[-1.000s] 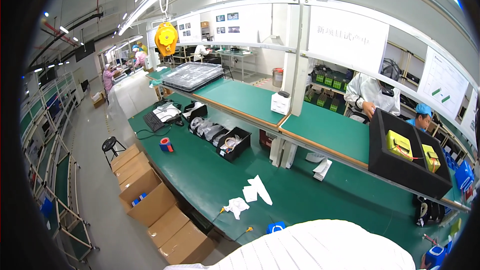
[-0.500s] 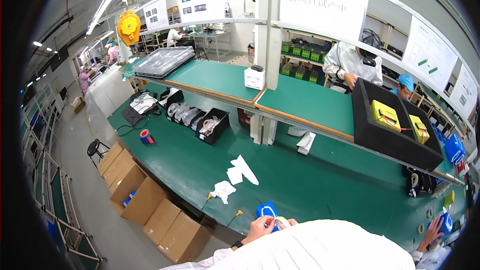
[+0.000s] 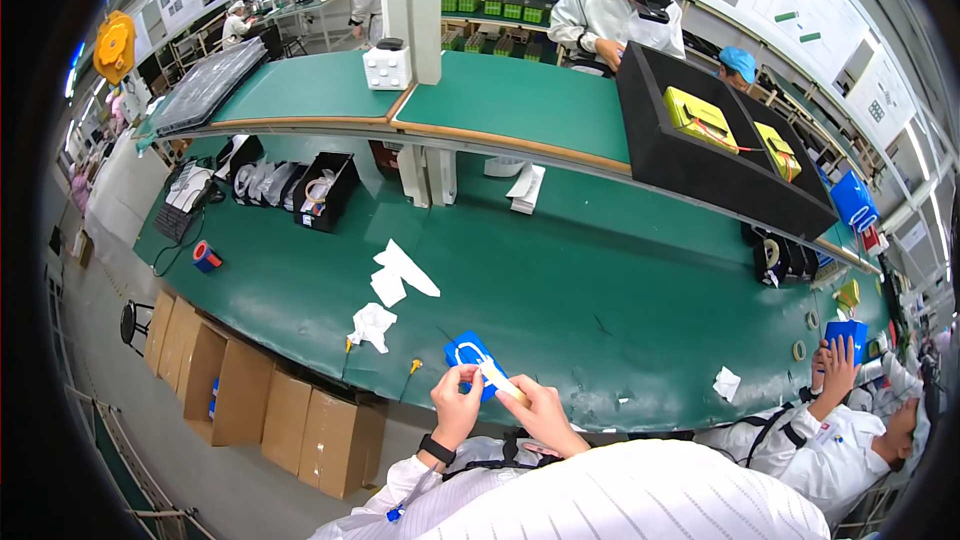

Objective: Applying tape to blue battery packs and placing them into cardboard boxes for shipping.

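Note:
A blue block-shaped pack (image 3: 466,348) with a white loop on its top lies near the table's front edge. Just in front of it, my left hand (image 3: 455,406) is closed in a pinch on a white strip (image 3: 487,368) at the pack's near end. My right hand (image 3: 543,414) grips a pale yellow flat piece (image 3: 513,393) that meets the strip; its exact kind is unclear. Two yellow-ended leads, one with a yellow tip (image 3: 416,366), lie left of the pack. Crumpled white paper (image 3: 373,326) and white paper scraps (image 3: 405,268) are farther back.
Cardboard boxes (image 3: 285,430) line the table's left front side. A raised shelf (image 3: 520,105) spans the back, bearing a black divided box (image 3: 720,180) with yellow-green packs. Black bins (image 3: 325,192) and a tape roll (image 3: 206,257) sit left. At right, a co-worker holds another blue pack (image 3: 846,342).
The view has shifted, so the table sits higher and further left, and both my hands now show fully. The co-worker at right has come further into view, holding a blue pack upright.

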Demonstrator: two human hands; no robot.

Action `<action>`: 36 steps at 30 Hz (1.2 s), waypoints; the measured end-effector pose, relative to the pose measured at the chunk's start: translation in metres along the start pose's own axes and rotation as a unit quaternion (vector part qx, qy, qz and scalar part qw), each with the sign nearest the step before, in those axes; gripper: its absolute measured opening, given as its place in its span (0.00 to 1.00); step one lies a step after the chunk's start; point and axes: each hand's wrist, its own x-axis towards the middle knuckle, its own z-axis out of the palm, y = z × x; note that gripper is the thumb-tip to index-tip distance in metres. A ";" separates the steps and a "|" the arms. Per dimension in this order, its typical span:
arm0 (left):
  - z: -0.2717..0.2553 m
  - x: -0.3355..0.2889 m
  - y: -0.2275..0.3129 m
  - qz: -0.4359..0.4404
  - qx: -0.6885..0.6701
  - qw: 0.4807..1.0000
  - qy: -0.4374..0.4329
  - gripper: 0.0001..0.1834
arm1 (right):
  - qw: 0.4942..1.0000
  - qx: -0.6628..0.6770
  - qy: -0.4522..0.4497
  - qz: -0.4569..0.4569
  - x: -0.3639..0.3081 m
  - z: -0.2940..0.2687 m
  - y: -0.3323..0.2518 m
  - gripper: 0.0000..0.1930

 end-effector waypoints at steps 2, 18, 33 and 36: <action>0.001 -0.001 -0.003 -0.001 -0.005 1.000 0.002 0.04 | 1.000 0.004 -0.011 0.009 -0.002 -0.002 0.000 0.15; 0.002 0.001 -0.015 -0.214 -0.282 0.934 -0.053 0.04 | 0.997 -0.012 0.021 -0.073 0.014 0.010 0.041 0.10; 0.012 0.007 -0.017 -0.202 -0.288 0.928 -0.119 0.08 | 0.993 0.115 0.003 -0.019 0.040 0.017 0.061 0.14; 0.003 0.001 -0.022 -0.173 -0.265 0.943 -0.101 0.07 | 0.994 0.100 -0.019 0.029 0.040 0.023 0.058 0.14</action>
